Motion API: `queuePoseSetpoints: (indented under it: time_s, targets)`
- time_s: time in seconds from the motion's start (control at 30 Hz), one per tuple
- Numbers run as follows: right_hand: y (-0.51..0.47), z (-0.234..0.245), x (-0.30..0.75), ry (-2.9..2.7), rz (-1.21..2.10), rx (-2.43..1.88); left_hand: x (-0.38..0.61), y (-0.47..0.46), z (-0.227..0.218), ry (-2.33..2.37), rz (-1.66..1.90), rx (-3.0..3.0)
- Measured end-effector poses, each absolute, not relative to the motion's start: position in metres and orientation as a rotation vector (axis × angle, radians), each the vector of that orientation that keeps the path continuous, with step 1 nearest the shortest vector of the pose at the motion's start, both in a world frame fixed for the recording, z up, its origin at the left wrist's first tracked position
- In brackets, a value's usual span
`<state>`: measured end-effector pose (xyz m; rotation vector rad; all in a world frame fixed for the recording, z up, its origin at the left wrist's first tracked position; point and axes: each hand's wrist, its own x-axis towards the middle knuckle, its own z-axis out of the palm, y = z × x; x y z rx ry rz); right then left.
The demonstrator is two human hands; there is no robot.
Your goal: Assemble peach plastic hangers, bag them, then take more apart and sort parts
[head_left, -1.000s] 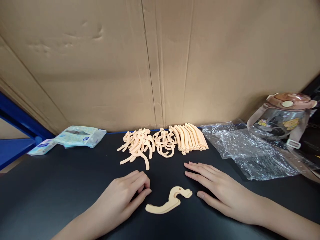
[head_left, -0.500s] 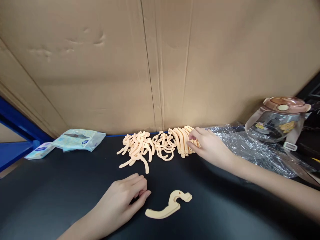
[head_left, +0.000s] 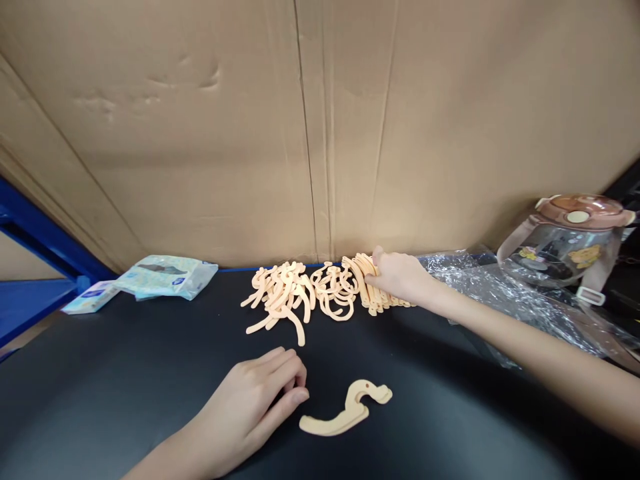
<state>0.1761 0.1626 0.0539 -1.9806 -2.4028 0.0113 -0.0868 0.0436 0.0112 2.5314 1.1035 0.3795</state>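
Observation:
My right hand (head_left: 400,275) reaches to the back of the table, its fingers bent over a row of curved wooden pieces (head_left: 361,283) standing close together. Just which piece its fingertips grip is hidden. Near the front, my left hand (head_left: 265,393) rests on the black tabletop with its fingers curled in and the thumb close to the index finger; nothing shows in it. To the right of that hand lies a flat wooden animal-shaped piece (head_left: 345,415) with a long curved neck or tail, a small hole in its head end, built of stacked layers.
Loose curved wooden strips (head_left: 283,293) form a pile at the back, beside a heap of C-shaped wooden pieces (head_left: 337,293). Tissue packs (head_left: 170,277) lie at left. Crumpled clear plastic (head_left: 480,287) and a strapped drink bottle (head_left: 565,247) stand at right. Behind rises a cardboard wall (head_left: 225,167).
My right hand has shifted slightly left over the row and its fingers have curled down more onto the pieces. My left hand and the animal-shaped piece stay put; the view has turned a little.

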Motion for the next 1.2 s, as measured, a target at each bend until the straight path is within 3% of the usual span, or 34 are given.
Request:
queuePoseSetpoints:
  time_s: [0.23, 0.5, 0.73, 1.2]
  targets:
    - [0.125, 0.067, 0.193, -2.407, 0.023, -1.730, -0.073, 0.028, 0.010, 0.971, 0.438, 2.629]
    - [0.074, 0.040, 0.209, -2.834, -0.140, -1.109, -0.058, 0.017, 0.011, 0.930, 0.431, 2.723]
    - [0.077, 0.027, 0.216, -2.926, -0.062, -0.937, -0.057, 0.015, 0.010, 0.878, 0.458, 2.722]
    - [0.120, 0.041, 0.178, -2.694, -0.351, -0.905, -0.062, 0.016, 0.015, 0.815, 0.363, 2.676]
